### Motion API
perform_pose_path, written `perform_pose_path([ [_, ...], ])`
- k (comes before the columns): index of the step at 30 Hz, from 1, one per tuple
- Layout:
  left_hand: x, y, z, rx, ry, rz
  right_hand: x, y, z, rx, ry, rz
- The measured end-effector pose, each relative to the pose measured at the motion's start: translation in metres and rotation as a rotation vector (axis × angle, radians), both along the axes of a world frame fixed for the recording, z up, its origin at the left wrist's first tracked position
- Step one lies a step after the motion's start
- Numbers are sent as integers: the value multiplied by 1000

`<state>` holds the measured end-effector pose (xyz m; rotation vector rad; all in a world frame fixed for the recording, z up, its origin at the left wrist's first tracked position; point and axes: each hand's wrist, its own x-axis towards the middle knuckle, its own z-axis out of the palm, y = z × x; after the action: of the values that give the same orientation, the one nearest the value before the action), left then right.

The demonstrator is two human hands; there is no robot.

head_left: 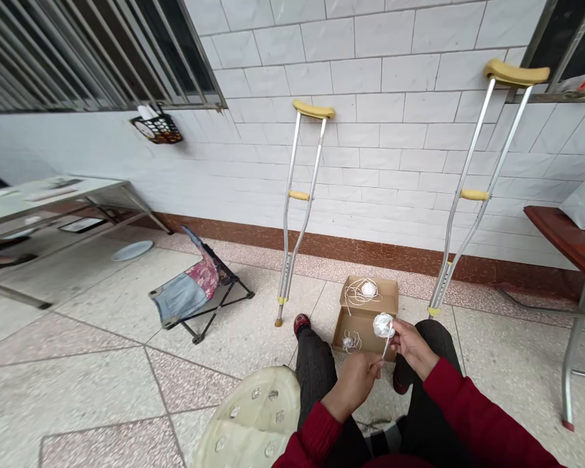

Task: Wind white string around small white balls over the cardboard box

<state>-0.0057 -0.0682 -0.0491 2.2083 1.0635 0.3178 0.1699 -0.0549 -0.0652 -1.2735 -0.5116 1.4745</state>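
A white ball of string (383, 324) is in my right hand (413, 346), with the fingers closed around its right side. My left hand (357, 382) pinches a white strand (387, 346) that runs up to that ball. Both hands are above my lap, close to an open cardboard box (338, 328) on the floor. In the box's far half lies another white ball of string (369, 288) with loose loops around it. A small tangle of white string (349, 340) sits in the near half, at the left.
Two crutches (299, 195) (474, 195) lean on the tiled wall. At left are a folding chair (178, 296) and a low table (53, 192). A pale plastic stool (248, 422) stands beside my left leg. A red-brown table (560, 244) is at right.
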Motion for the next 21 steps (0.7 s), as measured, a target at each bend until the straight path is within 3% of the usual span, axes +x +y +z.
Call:
perform_pose_path([
  [6, -34, 15, -15, 62, 16, 102, -2, -31, 50, 205, -143, 122],
  [9, -28, 28, -8, 85, 43, -20, -8, -52, 60, 174, -85, 380],
  [12, -15, 41, 13, 205, 79, -124, -15, -62, 46, 78, -165, 510],
  [16, 0, 47, 37, 382, 130, -188, -11, -48, 5, -34, -372, 346],
  [19, 5, 37, 36, 343, 178, -194, -2, -29, -18, 28, -521, 164],
  [21, 4, 28, 28, 214, 180, -122, 4, -19, -23, 133, -667, 83],
])
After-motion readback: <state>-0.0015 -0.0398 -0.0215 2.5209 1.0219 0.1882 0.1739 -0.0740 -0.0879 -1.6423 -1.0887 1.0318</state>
